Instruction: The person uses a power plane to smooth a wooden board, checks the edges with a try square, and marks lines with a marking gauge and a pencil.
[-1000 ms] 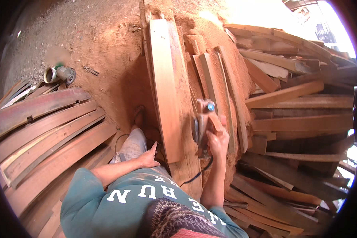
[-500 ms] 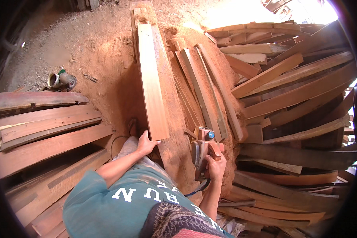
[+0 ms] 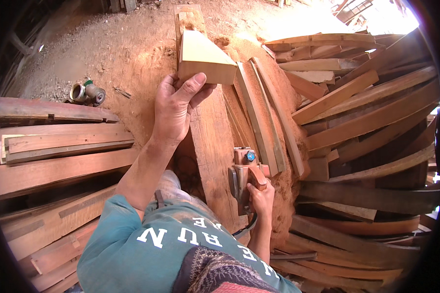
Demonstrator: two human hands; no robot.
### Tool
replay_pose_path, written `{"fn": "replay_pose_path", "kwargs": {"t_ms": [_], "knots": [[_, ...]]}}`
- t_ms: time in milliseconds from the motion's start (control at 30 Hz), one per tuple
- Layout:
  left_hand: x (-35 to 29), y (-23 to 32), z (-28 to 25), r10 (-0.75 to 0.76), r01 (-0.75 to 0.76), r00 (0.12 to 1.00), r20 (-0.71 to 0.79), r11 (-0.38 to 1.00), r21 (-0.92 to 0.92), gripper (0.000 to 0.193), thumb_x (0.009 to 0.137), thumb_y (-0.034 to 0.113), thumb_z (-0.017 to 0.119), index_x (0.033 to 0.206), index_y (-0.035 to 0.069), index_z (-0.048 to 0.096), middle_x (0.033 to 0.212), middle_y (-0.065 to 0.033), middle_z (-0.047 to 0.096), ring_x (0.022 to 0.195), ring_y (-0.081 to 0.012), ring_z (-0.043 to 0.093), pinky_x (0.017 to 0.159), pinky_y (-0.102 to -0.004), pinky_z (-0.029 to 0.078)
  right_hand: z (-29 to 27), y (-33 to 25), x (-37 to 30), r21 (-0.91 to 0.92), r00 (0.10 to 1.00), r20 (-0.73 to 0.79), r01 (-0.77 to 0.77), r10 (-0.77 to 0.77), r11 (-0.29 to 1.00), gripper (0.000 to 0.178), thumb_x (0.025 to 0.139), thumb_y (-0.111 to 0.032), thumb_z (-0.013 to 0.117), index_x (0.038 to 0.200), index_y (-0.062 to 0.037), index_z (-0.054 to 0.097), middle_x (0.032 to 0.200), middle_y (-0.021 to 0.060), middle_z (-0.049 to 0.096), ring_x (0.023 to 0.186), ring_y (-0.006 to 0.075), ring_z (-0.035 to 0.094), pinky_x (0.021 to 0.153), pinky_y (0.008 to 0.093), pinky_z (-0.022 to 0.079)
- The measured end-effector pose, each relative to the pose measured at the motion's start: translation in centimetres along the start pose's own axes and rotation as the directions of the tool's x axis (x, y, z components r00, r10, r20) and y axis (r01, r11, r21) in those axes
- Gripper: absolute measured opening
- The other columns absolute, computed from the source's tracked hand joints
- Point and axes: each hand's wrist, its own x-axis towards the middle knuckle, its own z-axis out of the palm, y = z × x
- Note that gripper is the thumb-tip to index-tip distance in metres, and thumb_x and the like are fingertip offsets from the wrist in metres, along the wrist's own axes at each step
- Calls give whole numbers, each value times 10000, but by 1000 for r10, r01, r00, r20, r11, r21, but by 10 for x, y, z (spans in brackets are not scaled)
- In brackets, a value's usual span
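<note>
A pale wooden board (image 3: 200, 56) is held raised by its near end in the left hand (image 3: 173, 110), whose thumb is pressed over the end grain and whose fingers are curled beneath it; the board stretches away from the hand above a long, worn plank serving as the bench (image 3: 212, 156). The right hand (image 3: 260, 195) is closed around the handle of an electric planer (image 3: 244, 171), which rests on the bench beside the board's near end. The board's upper face appears smooth and light, so planing of that face is judged largely done; what remains cannot be told. Beyond the right hand, stacked curved boards (image 3: 357, 112) crowd a heap of sawdust (image 3: 283, 195). Outward of the left hand, reddish planks (image 3: 58, 156) are piled, and a small metal fitting (image 3: 87, 93) lies on the dirt floor (image 3: 127, 44).
</note>
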Motion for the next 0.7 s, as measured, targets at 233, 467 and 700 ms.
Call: {"fn": "replay_pose_path", "kwargs": {"t_ms": [233,467,700], "knots": [[1,-1,2,-12,12,1000,13,999,-48,400,1017,148,793,1302,-43,587,1204,-158,755,1077,-240,781,987,-340,672,4,-14,-4,-59,997,37,-72,74,996,306,887,-41,796,1172,49,731,1035,40,755,917,119,678,838,311,547],[5,-1,1,0,2,1000,23,998,-57,392,1016,148,793,1295,-36,589,1214,-157,747,1092,-242,777,986,-338,673,5,-12,-3,-53,994,37,-101,103,993,301,891,-36,793,1174,48,733,1032,45,758,918,135,683,845,310,547],[-1,2,-2,-74,73,997,26,997,32,431,1009,191,804,1303,-32,582,1234,-146,715,1091,-226,755,1003,-348,656,10,-5,2,-22,1000,25,-12,12,1000,307,905,-2,792,1200,34,715,873,15,691,679,98,595,621,272,473]]}}
